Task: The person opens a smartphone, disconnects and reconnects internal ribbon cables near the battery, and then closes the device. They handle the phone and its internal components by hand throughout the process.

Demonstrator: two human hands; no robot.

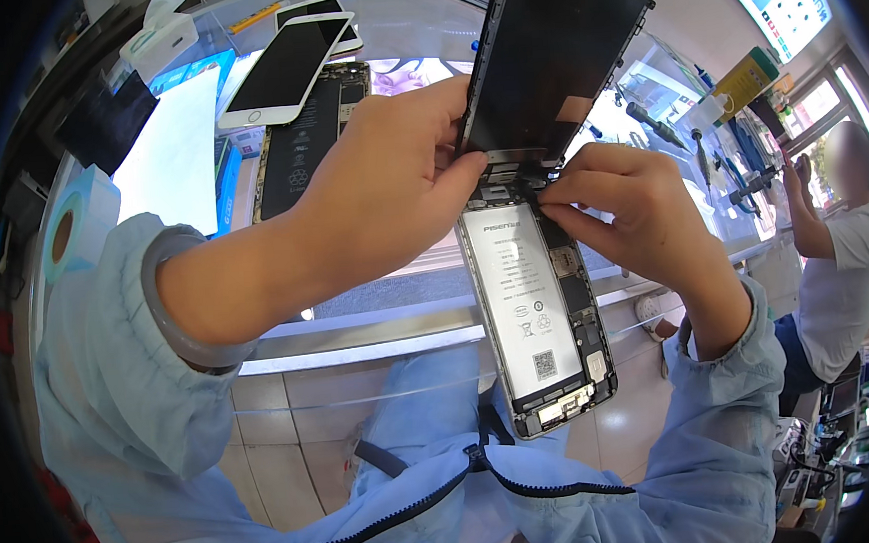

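Observation:
An opened phone stands tilted between my hands, past the table's front edge. Its lower half carries a long white battery (521, 296), with circuit parts (577, 293) along the right side. The dark screen panel (553, 60) is raised at the far end, roughly upright. My left hand (375, 186) is closed on the left edge of that panel, thumb low near the joint. At the joint between panel and body, my right hand (639, 204) has thumb and forefinger pinched together by the top right corner. Whatever lies between those fingertips is hidden.
A white-framed phone screen (288, 69) leans over another opened phone with a black battery (299, 165). White paper (163, 149) and a tape roll (66, 234) lie left. Screwdrivers (657, 126) and a yellow bottle (745, 85) are right. A person (838, 277) stands beyond.

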